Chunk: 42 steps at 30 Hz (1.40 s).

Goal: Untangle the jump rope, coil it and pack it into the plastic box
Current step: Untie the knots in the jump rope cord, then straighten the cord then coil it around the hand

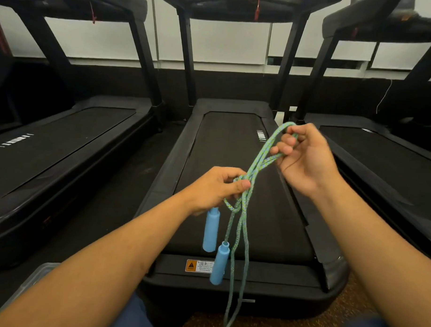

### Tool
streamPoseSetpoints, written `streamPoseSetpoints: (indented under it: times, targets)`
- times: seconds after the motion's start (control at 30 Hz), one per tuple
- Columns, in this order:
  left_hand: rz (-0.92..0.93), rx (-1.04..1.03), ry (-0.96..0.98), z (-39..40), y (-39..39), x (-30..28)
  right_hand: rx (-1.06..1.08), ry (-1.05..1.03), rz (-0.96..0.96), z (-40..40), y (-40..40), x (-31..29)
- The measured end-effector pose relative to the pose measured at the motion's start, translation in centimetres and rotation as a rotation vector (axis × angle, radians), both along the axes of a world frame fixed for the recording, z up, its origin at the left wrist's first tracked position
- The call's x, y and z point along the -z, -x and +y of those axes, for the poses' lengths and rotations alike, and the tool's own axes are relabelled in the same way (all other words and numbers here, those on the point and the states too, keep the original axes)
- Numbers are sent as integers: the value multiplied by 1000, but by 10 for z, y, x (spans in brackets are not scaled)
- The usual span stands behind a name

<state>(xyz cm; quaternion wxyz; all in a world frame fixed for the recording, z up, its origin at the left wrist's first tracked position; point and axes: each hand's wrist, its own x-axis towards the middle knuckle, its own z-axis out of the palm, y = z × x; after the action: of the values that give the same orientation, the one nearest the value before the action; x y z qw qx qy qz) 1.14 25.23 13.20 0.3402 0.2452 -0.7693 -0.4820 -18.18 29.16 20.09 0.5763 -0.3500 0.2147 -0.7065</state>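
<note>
A light green and blue braided jump rope [257,162] runs in several strands between my two hands. My left hand [216,187] pinches the strands where they cross, just above a twist. Two blue plastic handles hang below it, one [211,230] right under the hand, the other [220,263] lower. My right hand [305,156] is raised to the right and holds the looped top of the strands in its fingers. A long loop of rope [233,298] dangles down to near my knees. A corner of the clear plastic box [38,273] shows at the lower left, partly hidden by my left forearm.
A black treadmill [234,151] lies directly ahead under the hands, with a warning sticker at its near end. Two more treadmills flank it, one to the left [51,143] and one to the right [390,157]. Brown carpet [277,324] shows beside my knees.
</note>
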Motion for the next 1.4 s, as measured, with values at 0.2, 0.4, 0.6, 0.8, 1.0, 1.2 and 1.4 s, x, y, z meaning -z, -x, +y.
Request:
streamPoseSetpoints:
  times: [0.2,0.4,0.6,0.8,1.0,1.2,1.4]
  targets:
    - [-166,26,-24,-5,-14,7,136,92,-292,4,53,-21]
    - [-246,-118,5,-18,-25,11,283,112,-347,13,102,-20]
    - [-287,-421,-30,-39,-38,18,405,183,-319,27,129,-23]
    - [-185,-699,-174,-55,-63,24,502,227,-255,22,177,-8]
    - [4,-505,-274,-43,-44,8,482,-65,906,15,96,3]
    - [70,-309,-242,-23,-28,-7,17,-103,1533,8,44,49]
    - [85,-189,-147,-14,-22,-10,-218,-96,1659,0,26,56]
